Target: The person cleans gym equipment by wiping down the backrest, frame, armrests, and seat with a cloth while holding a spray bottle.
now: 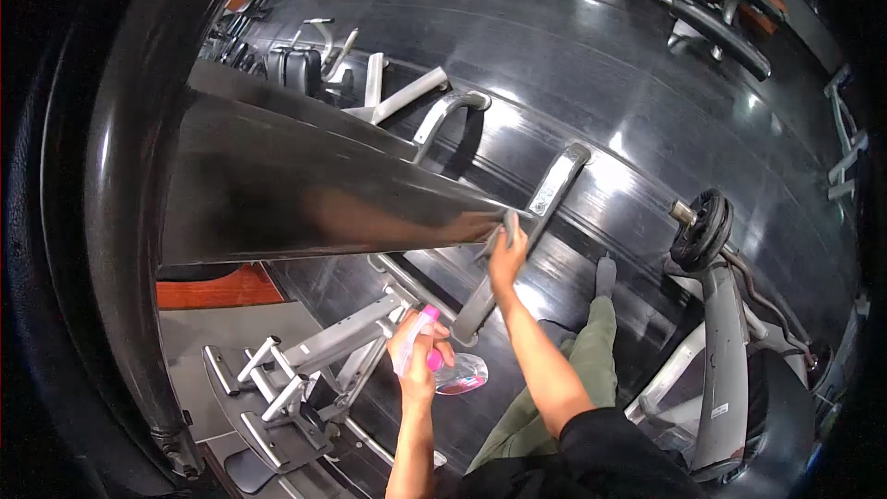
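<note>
At our far left, a thick dark upright (115, 222) curves up the edge of the view. From it a wide, glossy black beam (323, 189) reaches rightward, narrowing toward its far end. Below the beam stands a gym machine (291, 383) with short silver bars.

Near the center, our left forearm rises from the bottom edge, almost upright. Our left hand (418, 344) is clamped around the neck of a clear spray bottle (462, 375) with a pink nozzle, its fingers curled about the pink parts and the bottle's body tilted out to the right, below the beam.

Just to the right, our right arm comes out of a black sleeve (605, 448) and slants up and to the left. Our right hand (507, 261) is at the narrow end of the beam, fingers pointing up, next to a silver crossbar (559, 180). Something grey shows at the fingers; we cannot tell how firmly they close on it. Our two hands are apart, the right one higher.

Farther right, our leg in green trousers (596, 346) stretches over the black floor (564, 55), and round weight plates (704, 229) sit on a bar.
</note>
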Available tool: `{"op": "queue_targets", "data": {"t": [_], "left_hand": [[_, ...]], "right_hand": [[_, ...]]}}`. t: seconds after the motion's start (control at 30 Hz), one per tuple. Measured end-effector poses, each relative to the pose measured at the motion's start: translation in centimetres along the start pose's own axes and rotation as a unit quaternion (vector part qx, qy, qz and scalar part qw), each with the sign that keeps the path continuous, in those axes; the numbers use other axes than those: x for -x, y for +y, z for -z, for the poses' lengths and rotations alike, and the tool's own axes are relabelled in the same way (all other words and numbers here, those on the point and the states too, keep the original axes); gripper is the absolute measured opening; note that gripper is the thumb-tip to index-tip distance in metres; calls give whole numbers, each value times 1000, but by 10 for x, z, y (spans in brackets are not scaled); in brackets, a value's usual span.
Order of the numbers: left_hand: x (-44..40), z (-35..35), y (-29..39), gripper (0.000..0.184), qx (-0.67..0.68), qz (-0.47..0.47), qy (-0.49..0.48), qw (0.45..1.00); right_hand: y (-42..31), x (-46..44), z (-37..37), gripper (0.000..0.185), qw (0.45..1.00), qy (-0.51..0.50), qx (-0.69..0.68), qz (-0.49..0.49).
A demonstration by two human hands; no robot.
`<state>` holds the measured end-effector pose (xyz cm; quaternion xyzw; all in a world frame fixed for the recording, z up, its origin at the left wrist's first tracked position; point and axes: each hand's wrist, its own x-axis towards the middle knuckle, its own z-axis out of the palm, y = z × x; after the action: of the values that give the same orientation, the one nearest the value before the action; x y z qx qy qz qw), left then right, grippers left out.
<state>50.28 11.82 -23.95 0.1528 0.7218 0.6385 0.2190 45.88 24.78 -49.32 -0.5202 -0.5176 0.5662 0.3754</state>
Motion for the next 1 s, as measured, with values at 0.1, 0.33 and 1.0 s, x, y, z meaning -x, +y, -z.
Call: {"op": "queue_targets", "data": {"t": [0.1,0.33,1.0], "left_hand": [[1,4,-2,35,-9,-11,7,1000],[-13,1,-18,36,-22,17,-10,1000],[-30,7,-15,32,31,25,-32,999]], "right_hand": [[63,-45,-8,41,985,-56,-47,-158],[-61,0,17,45,995,-21,-68,74],[-77,31,23,51,995,-69,-53,45]]}}
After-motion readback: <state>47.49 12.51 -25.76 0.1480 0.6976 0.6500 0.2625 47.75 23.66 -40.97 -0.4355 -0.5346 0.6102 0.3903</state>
